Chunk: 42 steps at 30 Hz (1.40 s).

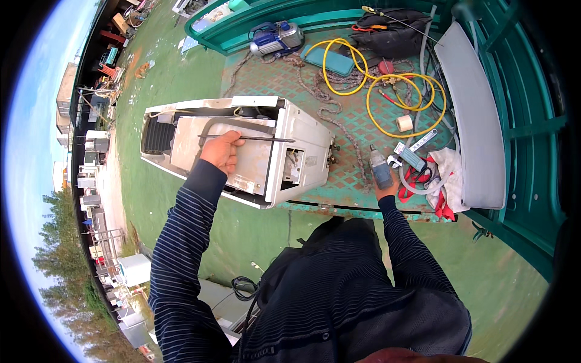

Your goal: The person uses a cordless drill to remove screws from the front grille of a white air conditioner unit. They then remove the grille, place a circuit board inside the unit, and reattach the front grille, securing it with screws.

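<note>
My left hand [223, 152] is closed around a thin dark metal rod [266, 139], pointed at its far end, possibly a long screwdriver bit. The rod lies across the top of an opened white air-conditioner outdoor unit [308, 154], over its pale inner panel [192, 145]. That unit rests on a green metal truck bed [348, 196], its left part reaching past the bed. To the right, my right hand [387, 190] grips a grey-blue cordless drill [380, 169], its nose directed away from me. Beside the drill lie an adjustable wrench [394, 161] and a small grey-green box [411, 158].
A yellow hose [370, 115] coils over a rope [330, 110] on the bed. Farther back are a blue-silver pump [276, 40], a teal case [330, 60] and a black bag [393, 33]. A grey panel [472, 109] leans against the green side wall [526, 121]; red-white cloth [446, 175] lies near it.
</note>
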Motion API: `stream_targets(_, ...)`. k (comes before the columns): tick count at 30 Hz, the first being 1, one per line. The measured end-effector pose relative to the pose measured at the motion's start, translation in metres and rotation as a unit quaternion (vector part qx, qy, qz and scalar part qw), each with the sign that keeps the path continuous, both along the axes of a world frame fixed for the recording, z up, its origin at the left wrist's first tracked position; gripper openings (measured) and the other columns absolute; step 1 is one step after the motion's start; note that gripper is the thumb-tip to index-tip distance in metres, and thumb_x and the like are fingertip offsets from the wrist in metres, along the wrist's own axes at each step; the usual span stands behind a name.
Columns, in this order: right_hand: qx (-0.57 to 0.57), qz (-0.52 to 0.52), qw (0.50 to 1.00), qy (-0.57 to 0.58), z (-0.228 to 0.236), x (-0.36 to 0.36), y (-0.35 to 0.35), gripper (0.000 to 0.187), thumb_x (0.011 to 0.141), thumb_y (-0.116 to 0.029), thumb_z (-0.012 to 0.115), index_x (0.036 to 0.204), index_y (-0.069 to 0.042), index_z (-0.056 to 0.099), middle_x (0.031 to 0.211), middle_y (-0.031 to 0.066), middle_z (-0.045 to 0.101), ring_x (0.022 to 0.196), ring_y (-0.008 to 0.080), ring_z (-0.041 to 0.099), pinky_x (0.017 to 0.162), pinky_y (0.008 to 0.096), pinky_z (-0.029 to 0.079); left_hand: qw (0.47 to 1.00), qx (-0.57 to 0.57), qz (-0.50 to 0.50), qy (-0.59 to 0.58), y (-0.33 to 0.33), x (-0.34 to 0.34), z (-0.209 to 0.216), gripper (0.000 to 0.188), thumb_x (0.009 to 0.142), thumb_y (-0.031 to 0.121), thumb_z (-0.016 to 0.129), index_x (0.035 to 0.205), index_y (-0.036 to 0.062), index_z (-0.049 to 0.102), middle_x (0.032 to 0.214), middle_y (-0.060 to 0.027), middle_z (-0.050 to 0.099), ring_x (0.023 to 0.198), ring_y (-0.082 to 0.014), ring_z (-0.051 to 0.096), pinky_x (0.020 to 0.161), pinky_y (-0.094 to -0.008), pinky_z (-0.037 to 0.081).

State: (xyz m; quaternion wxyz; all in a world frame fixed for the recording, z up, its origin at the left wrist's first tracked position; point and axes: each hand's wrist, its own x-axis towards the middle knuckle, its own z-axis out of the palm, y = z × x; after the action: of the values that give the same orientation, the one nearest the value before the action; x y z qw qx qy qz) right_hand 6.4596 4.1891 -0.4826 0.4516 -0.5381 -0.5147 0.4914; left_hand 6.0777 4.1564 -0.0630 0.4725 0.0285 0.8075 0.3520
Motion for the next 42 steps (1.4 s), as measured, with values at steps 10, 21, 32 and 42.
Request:
stream_targets(10,0.01,0.103,0.982,-0.158,0.014,0.022,-0.004,0.061,0.078,-0.027,0.083,0.124,0.005,0.056,0.108,0.0145,0.068,0.096,0.0244,0.066,0.089,0.0371,0.05,0.857,0.425,0.288,-0.045,-0.13,0.086,0.014,0.022,0.1,0.028,0.04,0.083,0.0141,0.044,0.056,0.0049,0.029,0.045,-0.009,0.029,0.039,-0.0243,0.027)
stream_targets(21,-0.204,0.28,0.805,-0.481,-0.032,0.131,-0.024,0.036,0.08,-0.019,0.067,0.107,0.004,0.062,0.09,0.017,0.067,0.078,0.0281,0.064,0.07,0.0376,0.049,0.672,0.428,0.581,-0.166,-0.275,0.185,-0.078,0.036,0.102,0.045,0.043,0.078,0.0173,0.037,0.062,0.0045,0.033,0.054,-0.01,0.032,0.046,-0.026,0.028)
stream_targets(32,-0.378,0.349,0.782,-0.352,-0.006,0.06,-0.124,0.02,0.088,-0.02,0.064,0.097,-0.003,0.062,0.076,0.0103,0.062,0.059,0.021,0.058,0.047,0.0318,0.042,0.542,0.505,0.645,-0.186,-0.456,0.222,-0.103,0.039,0.101,0.047,0.044,0.077,0.0181,0.038,0.066,0.0039,0.037,0.057,-0.0104,0.035,0.047,-0.0254,0.029)
stream_targets(42,-0.154,0.749,0.625,-0.159,0.162,-0.151,-0.358,0.027,0.091,-0.021,0.065,0.106,0.001,0.06,0.084,0.0104,0.066,0.072,0.0169,0.063,0.06,0.0312,0.047,0.442,0.528,0.719,-0.092,-0.623,0.266,-0.106,0.041,0.103,0.045,0.041,0.075,0.0159,0.043,0.06,0.0031,0.034,0.049,-0.0119,0.032,0.041,-0.0265,0.029)
